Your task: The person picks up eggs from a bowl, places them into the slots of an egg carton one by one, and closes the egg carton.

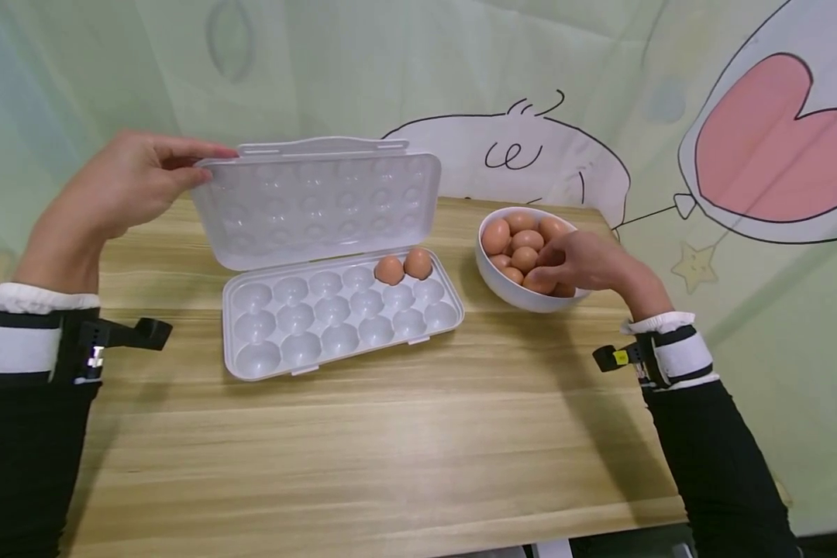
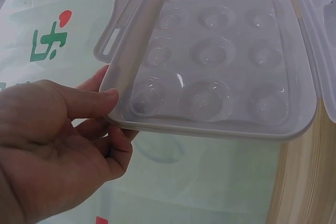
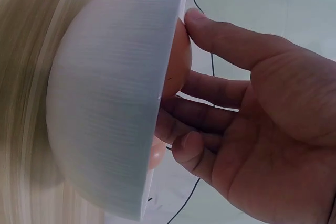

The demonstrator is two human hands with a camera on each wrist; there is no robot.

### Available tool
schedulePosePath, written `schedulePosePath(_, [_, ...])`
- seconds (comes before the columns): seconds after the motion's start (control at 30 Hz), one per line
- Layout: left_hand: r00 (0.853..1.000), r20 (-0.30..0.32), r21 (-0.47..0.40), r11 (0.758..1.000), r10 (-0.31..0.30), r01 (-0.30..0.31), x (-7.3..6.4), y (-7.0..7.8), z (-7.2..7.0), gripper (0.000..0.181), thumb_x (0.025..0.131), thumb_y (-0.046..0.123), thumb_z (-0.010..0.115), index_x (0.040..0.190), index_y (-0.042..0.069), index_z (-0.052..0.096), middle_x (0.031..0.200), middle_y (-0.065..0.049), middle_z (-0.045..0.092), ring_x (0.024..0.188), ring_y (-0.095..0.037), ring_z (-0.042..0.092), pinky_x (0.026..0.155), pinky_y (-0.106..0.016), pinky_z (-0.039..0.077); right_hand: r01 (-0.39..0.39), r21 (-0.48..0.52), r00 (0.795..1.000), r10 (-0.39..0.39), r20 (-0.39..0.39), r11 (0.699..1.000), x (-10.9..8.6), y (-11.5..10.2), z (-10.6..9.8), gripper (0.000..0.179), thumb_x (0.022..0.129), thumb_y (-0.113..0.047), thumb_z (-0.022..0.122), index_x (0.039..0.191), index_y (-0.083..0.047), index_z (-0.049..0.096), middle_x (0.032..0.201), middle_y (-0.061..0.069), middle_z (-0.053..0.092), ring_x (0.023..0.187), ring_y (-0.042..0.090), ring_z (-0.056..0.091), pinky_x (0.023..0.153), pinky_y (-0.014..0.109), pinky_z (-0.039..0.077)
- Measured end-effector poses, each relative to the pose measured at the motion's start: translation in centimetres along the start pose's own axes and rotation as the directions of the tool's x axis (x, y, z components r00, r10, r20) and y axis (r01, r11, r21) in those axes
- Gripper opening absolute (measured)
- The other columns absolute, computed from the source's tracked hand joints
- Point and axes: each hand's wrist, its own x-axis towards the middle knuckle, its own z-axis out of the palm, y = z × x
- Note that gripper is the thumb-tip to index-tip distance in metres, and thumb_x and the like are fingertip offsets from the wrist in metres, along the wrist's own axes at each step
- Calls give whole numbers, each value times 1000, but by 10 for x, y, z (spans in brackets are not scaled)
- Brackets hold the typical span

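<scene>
A white plastic egg tray (image 1: 335,312) lies on the table with its clear lid (image 1: 321,205) raised behind it. Two brown eggs (image 1: 390,270) fill neighbouring hollows at the tray's back right. At the lid's upper left corner, my left hand (image 1: 129,182) pinches the edge between thumb and fingers, as the left wrist view also shows. To the tray's right is a white bowl (image 1: 491,283) heaped with brown eggs (image 1: 527,241). My right hand (image 1: 589,263) reaches over its rim, thumb and fingers round an egg (image 3: 180,61); the bowl wall hides part of that egg in the right wrist view.
The wooden table (image 1: 363,449) carries the tray and bowl. Close behind it hangs a pale green curtain (image 1: 139,70) with cartoon drawings. The bowl stands near the table's back right edge.
</scene>
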Motion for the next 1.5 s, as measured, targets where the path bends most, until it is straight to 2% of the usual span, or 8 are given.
schedulePosePath(0.13, [1000,-3,4,1000,4,-4,0,1,0,39,99,30,43,137,21,49,137,-13,45,115,-31,42,93,-52,35,2,91,998,-7,56,996,0,1,0,47,77,-34,77,115,-17,56,92,7,60,84,19,53,75,31,44])
schedulePosePath(0.27, [1000,-3,4,1000,2,-2,0,2,0,40,99,30,43,137,21,48,138,-13,44,117,-31,41,94,-55,33,116,274,986,-145,86,955,4,5,5,76,79,-14,76,138,-24,30,98,16,60,82,26,55,71,31,48])
schedulePosePath(0.47, [1000,-12,14,1000,-4,4,-4,2,-1,39,99,31,43,137,23,48,138,-12,44,117,-31,41,94,-54,33,267,198,957,-284,66,943,12,10,12,83,79,-9,75,141,-22,22,87,14,63,74,26,59,65,27,50])
schedulePosePath(0.67, [1000,-16,24,1000,2,-2,-6,3,-2,38,99,32,44,136,26,50,137,-10,45,116,-29,43,92,-49,35,276,106,956,-284,69,955,12,10,11,67,79,-14,76,133,-11,36,80,10,62,72,22,56,65,25,48])
schedulePosePath(0.8, [1000,-12,34,999,-5,5,-7,5,-3,38,98,34,44,136,28,50,137,-10,46,116,-28,43,90,-47,35,183,66,980,-187,69,981,6,8,4,63,78,-23,77,130,-14,44,85,6,64,79,19,56,70,25,47])
schedulePosePath(0.97, [1000,-2,32,999,-3,3,-4,10,-2,38,98,33,44,136,27,50,136,-12,46,118,-30,42,91,-51,34,117,-92,990,-123,-70,989,-4,6,-7,33,78,-32,76,102,-11,67,84,3,61,74,18,52,62,30,44])
schedulePosePath(1.13, [1000,1,29,1000,1,-1,0,13,2,38,99,28,45,136,24,51,135,-11,47,115,-28,44,88,-45,37,144,-152,967,-171,-188,978,-12,2,-15,28,81,-35,73,83,-9,62,72,7,53,65,19,47,54,30,39])
schedulePosePath(1.5, [1000,-1,60,998,16,-16,0,17,0,36,99,23,45,135,23,52,133,-11,49,107,-27,45,74,-23,37,349,-126,886,-371,-278,929,-12,-33,-8,32,78,-19,76,107,-13,63,100,1,58,87,15,49,72,30,40])
